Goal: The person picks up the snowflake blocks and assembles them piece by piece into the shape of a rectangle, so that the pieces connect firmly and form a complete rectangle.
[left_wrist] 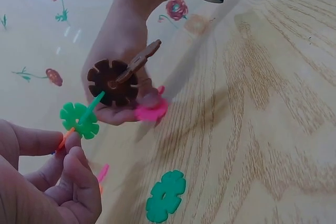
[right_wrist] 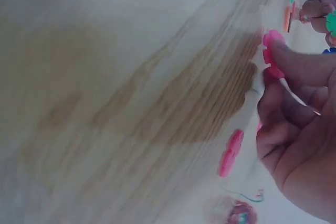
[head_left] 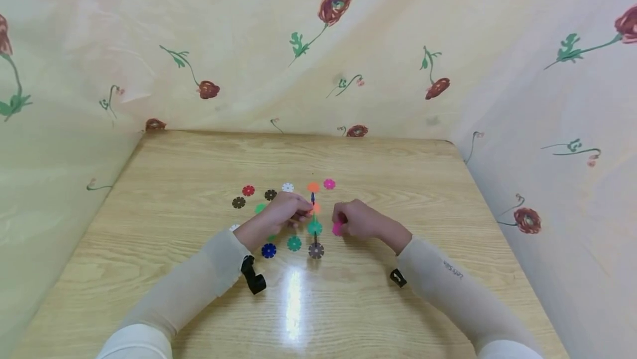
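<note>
My left hand (head_left: 287, 211) pinches an orange notched disc (left_wrist: 65, 139) between thumb and fingers. This disc belongs to a chain of slotted-together flower-shaped discs, in which a green disc (left_wrist: 79, 120) and a brown disc (left_wrist: 113, 82) also show. In the head view the chain runs from another orange disc (head_left: 313, 187) at the far end to a brown disc (head_left: 316, 250) at the near end. Right of the chain, apart from it, my right hand (head_left: 360, 219) pinches a pink disc (right_wrist: 273, 51) between thumb and curled fingers.
Loose discs lie on the wooden table (head_left: 398, 176): red (head_left: 248, 190), white (head_left: 287, 187), blue (head_left: 269, 250), green (head_left: 294, 243) and several others, mostly left of the chain. A pink disc (head_left: 329, 184) lies beyond the chain. Flower-patterned sheeting (head_left: 249, 32) encloses the table's back and sides.
</note>
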`<state>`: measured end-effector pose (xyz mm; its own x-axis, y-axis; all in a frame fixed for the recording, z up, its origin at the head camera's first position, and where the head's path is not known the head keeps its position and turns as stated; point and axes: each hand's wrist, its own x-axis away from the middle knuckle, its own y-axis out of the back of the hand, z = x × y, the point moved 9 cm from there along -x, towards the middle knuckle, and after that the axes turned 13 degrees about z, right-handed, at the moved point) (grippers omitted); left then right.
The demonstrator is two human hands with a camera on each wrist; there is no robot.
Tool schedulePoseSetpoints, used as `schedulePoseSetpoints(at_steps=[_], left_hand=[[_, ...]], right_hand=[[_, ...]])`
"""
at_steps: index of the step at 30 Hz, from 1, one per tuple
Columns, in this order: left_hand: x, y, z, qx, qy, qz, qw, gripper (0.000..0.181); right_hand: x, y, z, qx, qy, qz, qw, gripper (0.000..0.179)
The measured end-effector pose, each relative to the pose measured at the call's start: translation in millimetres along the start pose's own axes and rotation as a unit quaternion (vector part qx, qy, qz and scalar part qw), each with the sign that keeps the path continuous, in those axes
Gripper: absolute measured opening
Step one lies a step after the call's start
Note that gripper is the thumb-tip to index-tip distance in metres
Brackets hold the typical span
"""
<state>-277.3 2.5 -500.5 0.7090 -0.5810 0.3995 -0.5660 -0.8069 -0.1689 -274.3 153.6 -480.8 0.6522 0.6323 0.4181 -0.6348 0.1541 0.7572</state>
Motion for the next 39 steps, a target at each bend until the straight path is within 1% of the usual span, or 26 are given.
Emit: schedulePoseSetpoints(at_steps=[2, 3, 4, 5, 6, 8, 10, 12, 13, 15, 18, 20, 24, 32, 39], left_hand=[[-0.4, -0.4, 0.2, -0.001, -0.004, 0.002, 1.0000, 0.017], [-0.4, -0.8, 0.3, -0.001, -0.005, 0.002, 1.0000, 0.017], [-0.5, -1.1, 0.4, -0.002, -0.007, 0.002, 1.0000, 0.016], [-0.4, -1.6, 0.4, -0.004, -0.009, 0.001, 1.0000, 0.016], [-0.1, -2.6, 0.8, -0.004, -0.009, 0.002, 0.9999, 0.015], [1.3, -5.5, 1.1, -0.007, -0.008, 0.005, 0.9999, 0.015], [2.3, -8.7, 1.2, -0.009, -0.008, 0.011, 0.9999, 0.015], [3.4, -11.3, 1.0, -0.009, -0.008, 0.015, 0.9998, 0.015], [3.8, -12.0, 0.6, -0.011, -0.009, 0.015, 0.9998, 0.015], [4.1, -13.1, -0.4, -0.014, -0.013, 0.016, 0.9997, 0.016], [4.3, -13.5, -0.9, -0.019, -0.016, 0.017, 0.9996, 0.016], [3.7, -13.7, -0.4, -0.022, -0.016, 0.019, 0.9994, 0.016], [2.3, -13.0, 1.1, -0.025, -0.014, 0.020, 0.9994, 0.015], [2.9, -13.9, 1.3, -0.024, -0.014, 0.026, 0.9993, 0.015], [3.3, -12.7, 2.2, -0.023, -0.017, 0.021, 0.9994, 0.015]], right_hand=[[-2.0, 9, -5, -0.058, 0.001, -0.038, 0.9976, 0.008], [-2.9, 15, -8, -0.095, 0.000, -0.064, 0.9934, 0.006], [-4.0, 21, -12, -0.141, -0.003, -0.089, 0.9860, 0.005], [-4.8, 26, -16, -0.186, -0.008, -0.114, 0.9760, 0.005], [-5.9, 30, -19, -0.232, -0.009, -0.136, 0.9631, 0.006], [-8.1, 35, -25, -0.319, -0.014, -0.168, 0.9326, 0.012], [-10.8, 36, -27, -0.388, -0.016, -0.182, 0.9035, 0.019], [-13.8, 35, -25, -0.434, -0.011, -0.183, 0.8818, 0.023], [-15.0, 34, -24, -0.453, -0.008, -0.182, 0.8726, 0.024], [-17.5, 33, -21, -0.483, 0.002, -0.178, 0.8573, 0.025], [-20.5, 30, -19, -0.512, 0.013, -0.172, 0.8417, 0.024], [-21.7, 29, -18, -0.518, 0.018, -0.168, 0.8385, 0.024], [-23.0, 28, -15, -0.520, 0.028, -0.157, 0.8395, 0.026], [-22.6, 28, -11, -0.502, 0.040, -0.145, 0.8517, 0.025], [-24.9, 27, -11, -0.497, 0.037, -0.134, 0.8566, 0.025]])
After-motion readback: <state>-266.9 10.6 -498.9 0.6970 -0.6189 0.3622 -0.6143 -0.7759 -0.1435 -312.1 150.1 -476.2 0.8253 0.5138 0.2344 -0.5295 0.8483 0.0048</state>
